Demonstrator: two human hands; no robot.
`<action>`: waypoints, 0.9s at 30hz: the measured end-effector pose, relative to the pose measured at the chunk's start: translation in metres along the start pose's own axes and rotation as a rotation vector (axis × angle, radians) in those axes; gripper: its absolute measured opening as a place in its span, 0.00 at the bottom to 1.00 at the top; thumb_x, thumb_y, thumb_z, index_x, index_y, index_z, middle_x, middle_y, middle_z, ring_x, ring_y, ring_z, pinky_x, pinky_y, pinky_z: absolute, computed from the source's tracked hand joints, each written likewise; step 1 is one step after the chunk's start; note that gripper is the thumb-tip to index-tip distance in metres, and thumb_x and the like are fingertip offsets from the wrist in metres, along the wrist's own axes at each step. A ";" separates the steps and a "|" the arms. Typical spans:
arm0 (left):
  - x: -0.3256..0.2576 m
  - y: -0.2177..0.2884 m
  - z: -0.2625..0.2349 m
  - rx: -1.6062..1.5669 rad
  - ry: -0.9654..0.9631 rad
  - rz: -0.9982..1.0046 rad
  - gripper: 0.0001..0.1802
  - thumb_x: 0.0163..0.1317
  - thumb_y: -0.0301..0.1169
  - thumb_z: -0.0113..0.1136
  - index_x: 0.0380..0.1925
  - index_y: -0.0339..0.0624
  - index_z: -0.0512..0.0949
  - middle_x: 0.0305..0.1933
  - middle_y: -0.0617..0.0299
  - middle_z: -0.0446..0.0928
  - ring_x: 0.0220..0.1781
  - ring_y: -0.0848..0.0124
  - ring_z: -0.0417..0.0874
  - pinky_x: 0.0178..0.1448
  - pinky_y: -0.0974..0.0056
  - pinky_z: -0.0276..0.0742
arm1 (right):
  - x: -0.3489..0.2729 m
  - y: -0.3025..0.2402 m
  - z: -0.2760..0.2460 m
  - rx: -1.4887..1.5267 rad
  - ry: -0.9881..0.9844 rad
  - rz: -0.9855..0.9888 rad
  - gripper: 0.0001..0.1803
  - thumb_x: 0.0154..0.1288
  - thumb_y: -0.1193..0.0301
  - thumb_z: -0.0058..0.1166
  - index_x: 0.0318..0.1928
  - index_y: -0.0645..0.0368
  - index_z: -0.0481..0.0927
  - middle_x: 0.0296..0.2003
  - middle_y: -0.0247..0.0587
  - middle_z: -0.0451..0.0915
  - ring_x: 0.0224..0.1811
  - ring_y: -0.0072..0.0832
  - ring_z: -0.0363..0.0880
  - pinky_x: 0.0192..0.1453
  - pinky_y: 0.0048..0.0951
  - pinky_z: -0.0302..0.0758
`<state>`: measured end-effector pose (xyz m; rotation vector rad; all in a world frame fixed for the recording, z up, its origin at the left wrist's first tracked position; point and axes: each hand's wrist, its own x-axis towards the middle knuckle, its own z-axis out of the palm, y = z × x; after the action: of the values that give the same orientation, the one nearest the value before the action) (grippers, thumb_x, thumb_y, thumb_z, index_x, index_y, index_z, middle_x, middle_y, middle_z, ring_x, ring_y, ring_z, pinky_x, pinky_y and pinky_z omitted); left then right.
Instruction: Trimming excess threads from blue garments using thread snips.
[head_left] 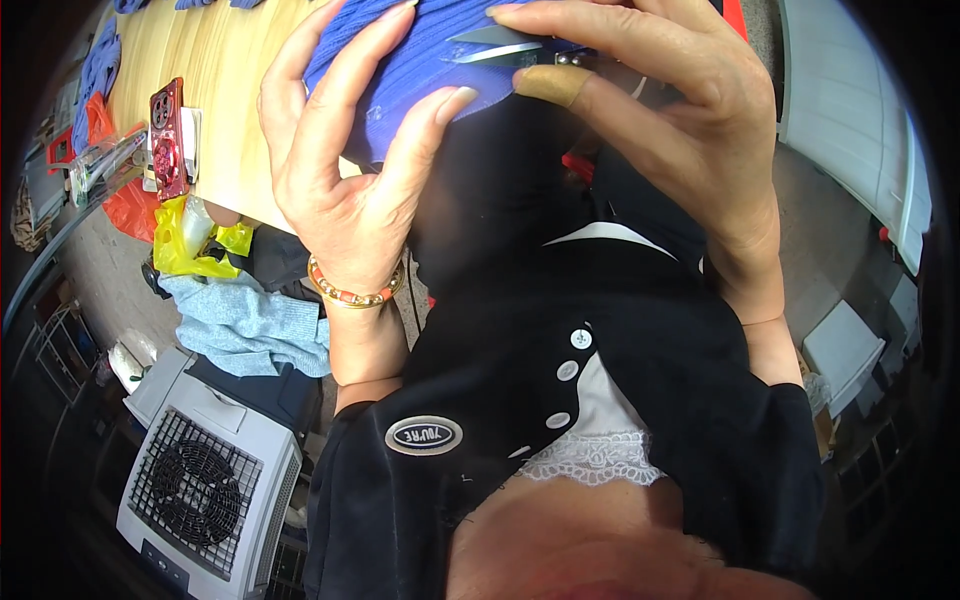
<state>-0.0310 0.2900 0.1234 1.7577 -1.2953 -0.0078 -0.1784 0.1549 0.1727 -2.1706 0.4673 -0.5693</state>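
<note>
My left hand (345,185) pinches a blue ribbed knit piece (400,85) at the top of the view, its thumb and fingers spread along the edge of the cloth. A sheerer blue strip shows along the near edge of the knit. From the right, my right hand (690,120) grips small thread snips (495,50) between thumb and fingers. Their pointed metal blades stand apart and lie against the knit. A tan cover (555,86) wraps the tip of my right thumb. My palm and fingers partly hide the snips' handle.
On the light wooden table (225,80) at the left lies a red phone (168,140); more blue knit (98,75) sits at its far-left edge. A yellow plastic bag (180,245) and a pale blue sweater (250,320) are below, near a grey air cooler (205,480).
</note>
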 end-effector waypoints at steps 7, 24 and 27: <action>0.000 0.000 -0.001 0.009 0.002 0.002 0.26 0.46 0.27 0.74 0.49 0.40 0.81 0.54 0.52 0.75 0.58 0.63 0.75 0.63 0.62 0.67 | 0.000 -0.001 -0.001 -0.054 0.016 -0.013 0.19 0.45 0.78 0.68 0.42 0.62 0.83 0.29 0.38 0.75 0.27 0.26 0.72 0.29 0.25 0.66; 0.002 -0.005 -0.002 -0.059 -0.014 0.027 0.25 0.47 0.28 0.73 0.49 0.41 0.81 0.54 0.52 0.74 0.59 0.63 0.74 0.64 0.61 0.68 | 0.004 0.001 0.000 -0.037 0.033 -0.048 0.17 0.46 0.78 0.68 0.40 0.62 0.84 0.27 0.38 0.74 0.26 0.26 0.72 0.26 0.24 0.67; 0.001 -0.006 -0.001 -0.102 -0.008 -0.024 0.26 0.43 0.28 0.76 0.47 0.44 0.82 0.55 0.54 0.72 0.59 0.61 0.74 0.57 0.62 0.73 | 0.003 0.003 -0.002 0.018 0.030 -0.059 0.16 0.47 0.78 0.68 0.40 0.63 0.84 0.27 0.38 0.74 0.26 0.25 0.72 0.27 0.24 0.67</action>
<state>-0.0256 0.2904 0.1204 1.6874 -1.2580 -0.0926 -0.1770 0.1505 0.1725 -2.1669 0.4137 -0.6364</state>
